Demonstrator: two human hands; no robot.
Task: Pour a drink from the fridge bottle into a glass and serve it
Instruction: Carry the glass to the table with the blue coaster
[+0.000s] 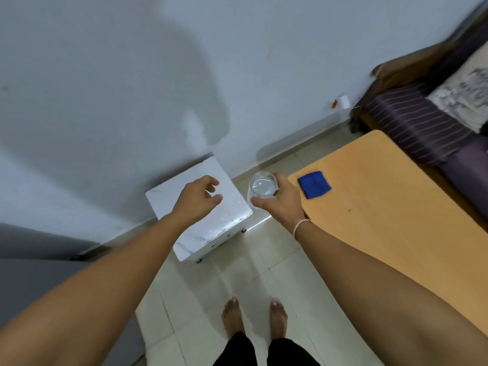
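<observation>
Pale floor tiles [237, 273] run up to a grey-white wall, with a white box-like unit [227, 207] at 12 o'clock from your feet and a wooden counter [383, 220] at 2 o'clock. A folded blue cloth [314, 184] lies on the counter's near corner, at 3 o'clock from the glass.

Your right hand [281, 200] grips the glass [262, 186], thumb on the near side and fingers curled round the far side. The glass stands upright, off any surface, between the white unit and the counter edge. It appears to hold clear liquid, though the level cannot be read. No bottle is in view.

Your left hand [199, 196] hovers over the white unit, fingers loosely curled, holding nothing.

Judged from this, pouring appears complete and serving is the step in hand. The next move calls for carrying the glass level toward 3 o'clock and setting it on bare counter, clear of the cloth. Both forearms extend forward, wrists roughly straight.
</observation>
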